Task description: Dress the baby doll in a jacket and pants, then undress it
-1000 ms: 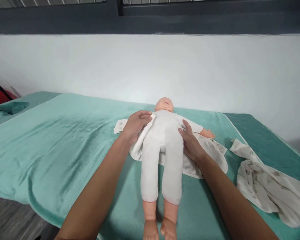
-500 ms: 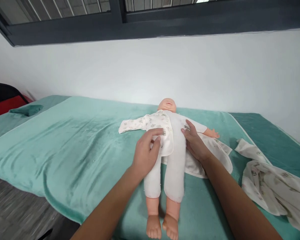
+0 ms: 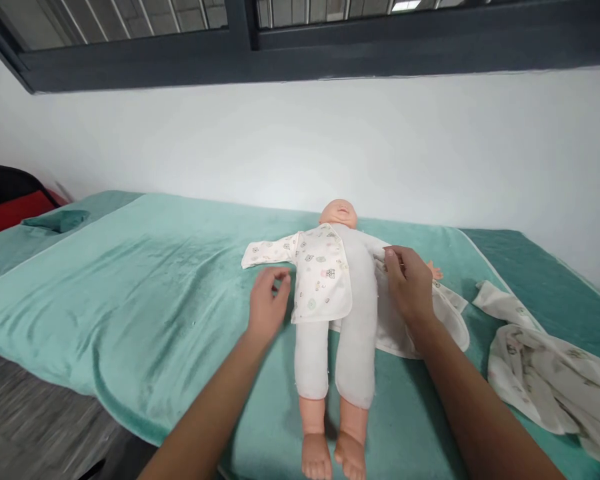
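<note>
A baby doll (image 3: pixel 359 300) with a white cloth body lies on its back, its bare feet towards me. One half of a white printed baby shirt (image 3: pixel 323 280) covers its chest on the left, and that sleeve is on the arm. The shirt's other half (image 3: pixel 447 317) lies spread on the bed at the right, beneath the doll's arm. My left hand (image 3: pixel 269 303) is beside the shirt's left edge, fingers loosely bent and apart. At the doll's other arm, my right hand (image 3: pixel 411 283) has thumb and fingers pinched together; what they grip is hidden.
Green plush sheeting (image 3: pixel 155 287) covers the bed. A crumpled printed white garment (image 3: pixel 545 373) lies at the right. Behind the bed rises a white wall (image 3: pixel 280 147) below a dark window frame (image 3: pixel 300 57). Something red and black (image 3: pixel 10 200) stands at far left.
My left hand has moved left off the shirt front, which now lies flatter over the chest. My right hand has shifted from the doll's side to its arm, and its fingers have closed.
</note>
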The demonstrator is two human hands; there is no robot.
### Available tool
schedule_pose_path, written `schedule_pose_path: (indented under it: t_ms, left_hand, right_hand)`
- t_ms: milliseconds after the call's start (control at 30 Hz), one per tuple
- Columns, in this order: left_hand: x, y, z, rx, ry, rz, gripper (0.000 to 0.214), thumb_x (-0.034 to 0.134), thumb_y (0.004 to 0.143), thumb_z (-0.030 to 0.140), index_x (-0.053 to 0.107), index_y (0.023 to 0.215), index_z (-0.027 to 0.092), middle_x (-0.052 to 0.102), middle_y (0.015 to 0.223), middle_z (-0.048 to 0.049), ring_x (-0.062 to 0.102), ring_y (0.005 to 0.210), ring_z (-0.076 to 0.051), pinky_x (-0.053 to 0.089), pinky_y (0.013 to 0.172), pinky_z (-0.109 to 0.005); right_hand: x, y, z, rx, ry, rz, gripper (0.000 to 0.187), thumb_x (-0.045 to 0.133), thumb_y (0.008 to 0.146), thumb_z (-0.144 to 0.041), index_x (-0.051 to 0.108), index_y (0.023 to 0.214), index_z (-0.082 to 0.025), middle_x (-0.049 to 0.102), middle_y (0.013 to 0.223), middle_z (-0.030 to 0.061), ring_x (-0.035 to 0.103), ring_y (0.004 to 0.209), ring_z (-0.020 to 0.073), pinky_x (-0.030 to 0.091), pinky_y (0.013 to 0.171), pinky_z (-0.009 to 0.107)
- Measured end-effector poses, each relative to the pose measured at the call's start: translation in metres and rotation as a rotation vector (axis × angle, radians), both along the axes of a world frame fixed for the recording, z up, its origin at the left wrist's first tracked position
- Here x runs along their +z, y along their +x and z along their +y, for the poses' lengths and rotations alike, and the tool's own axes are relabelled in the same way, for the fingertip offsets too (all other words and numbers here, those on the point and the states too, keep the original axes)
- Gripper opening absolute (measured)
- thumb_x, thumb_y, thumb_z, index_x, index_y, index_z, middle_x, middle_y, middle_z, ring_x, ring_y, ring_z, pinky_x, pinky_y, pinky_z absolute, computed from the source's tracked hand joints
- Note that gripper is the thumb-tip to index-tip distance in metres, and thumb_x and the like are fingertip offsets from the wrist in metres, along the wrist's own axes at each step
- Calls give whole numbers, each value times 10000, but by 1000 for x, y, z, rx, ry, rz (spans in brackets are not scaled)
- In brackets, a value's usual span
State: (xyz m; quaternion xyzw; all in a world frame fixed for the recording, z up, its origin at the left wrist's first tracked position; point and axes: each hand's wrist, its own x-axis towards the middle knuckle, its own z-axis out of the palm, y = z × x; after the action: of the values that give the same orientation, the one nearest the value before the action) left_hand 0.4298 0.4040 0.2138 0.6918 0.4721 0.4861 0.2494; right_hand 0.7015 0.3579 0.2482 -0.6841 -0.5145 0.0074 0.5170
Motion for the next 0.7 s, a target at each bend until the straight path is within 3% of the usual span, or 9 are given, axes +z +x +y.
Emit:
schedule_pose_path:
  t_ms: [100, 200, 267, 367, 467, 600, 700]
  left_hand:
    - [-4, -13, 44, 216, 61, 374, 484, 522, 846, 133, 581, 1324, 182, 538, 1427, -137, 434, 1355, -314, 395, 1113, -486]
    - [-6, -21, 72, 289, -58, 598, 582, 433, 869, 93, 496, 1434, 216, 481, 1514, -124, 384, 1412, -344, 399, 1099, -574]
    - [-7, -23, 81, 310, -98, 672, 589, 367, 897, 88, 475, 1457, 236, 479, 1527, -112, 405, 1410, -342, 412, 1084, -595]
    - [-10, -24, 90, 333, -135, 703, 622, 353, 902, 84, 419, 1506, 217, 405, 1589, -115, 452, 1395, -343, 422, 1097, -569]
    - [-12, -28, 96, 318, -171, 663, 658, 389, 892, 93, 367, 1543, 189, 270, 1652, -115, 500, 1369, -351, 462, 1087, -509]
    - [-15, -34, 101, 296, -189, 543, 677, 406, 856, 34, 437, 1512, 199, 267, 1646, -89, 511, 1371, -336, 481, 1090, -470]
    - [-15, -36, 99, 311, -177, 439, 675, 395, 828, -24, 519, 1453, 198, 331, 1622, -53, 501, 1389, -299, 461, 1128, -450]
  right_hand:
    - [14, -14, 16, 80, 85, -36, 203, 511, 933, -349, 658, 943, -209, 677, 940, 67, 621, 872, 207, 500, 806, 357]
    - [37, -33, 41, 182, 78, -69, 181, 498, 930, -321, 642, 945, -212, 672, 991, 69, 619, 921, 205, 499, 817, 338]
    - [53, -45, 62, 233, -85, -77, 236, 504, 938, -390, 626, 1030, -211, 686, 1016, 78, 629, 921, 223, 495, 806, 349]
    - [68, -58, 93, 220, -412, -204, 451, 564, 897, -533, 586, 1181, -184, 703, 1013, 125, 642, 896, 289, 487, 786, 406]
    - [67, -58, 115, 193, -542, -303, 405, 580, 889, -413, 584, 1228, -191, 705, 1087, 143, 644, 969, 331, 478, 846, 458]
    - [53, -42, 118, 273, -417, -107, 334, 534, 864, -253, 634, 1181, -227, 648, 1305, 88, 597, 1164, 302, 460, 971, 454]
    - [46, -32, 106, 304, -287, 169, 334, 532, 839, -263, 662, 1141, -204, 648, 1301, 88, 627, 1104, 264, 485, 949, 418]
